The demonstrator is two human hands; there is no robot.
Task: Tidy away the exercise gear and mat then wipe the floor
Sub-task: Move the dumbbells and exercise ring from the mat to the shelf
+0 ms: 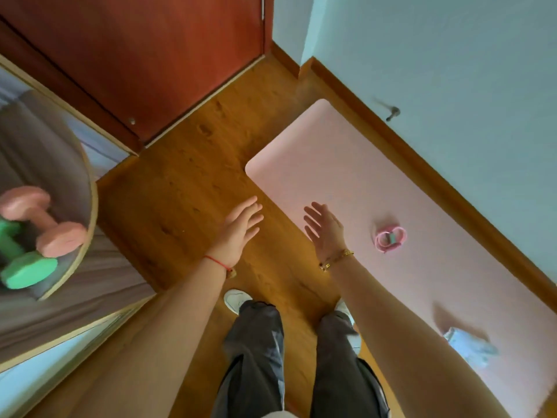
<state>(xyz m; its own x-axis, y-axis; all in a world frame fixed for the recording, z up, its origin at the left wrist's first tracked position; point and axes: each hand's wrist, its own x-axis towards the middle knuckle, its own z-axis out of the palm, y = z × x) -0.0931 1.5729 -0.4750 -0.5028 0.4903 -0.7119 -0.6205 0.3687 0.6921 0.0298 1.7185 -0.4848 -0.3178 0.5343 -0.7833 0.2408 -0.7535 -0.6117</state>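
A pink exercise mat (319, 164) lies flat on the wooden floor along the right wall. On it rest a coiled pink band (390, 238) and, nearer me, a crumpled pale blue cloth (470, 346). A pink dumbbell (45, 224) and a green dumbbell (21, 257) sit on a round table (90, 206) at the left. My left hand (239, 232) hovers over the bare floor, fingers spread, holding nothing. My right hand (324, 229) is held over the mat's near edge, also spread and holding nothing.
A red-brown door (144, 55) stands shut ahead. A pale blue wall (437, 70) with a wooden skirting board runs along the mat's far side. A grey fabric surface (60, 312) lies under the round table. My feet in white shoes stand on the floor beside the mat.
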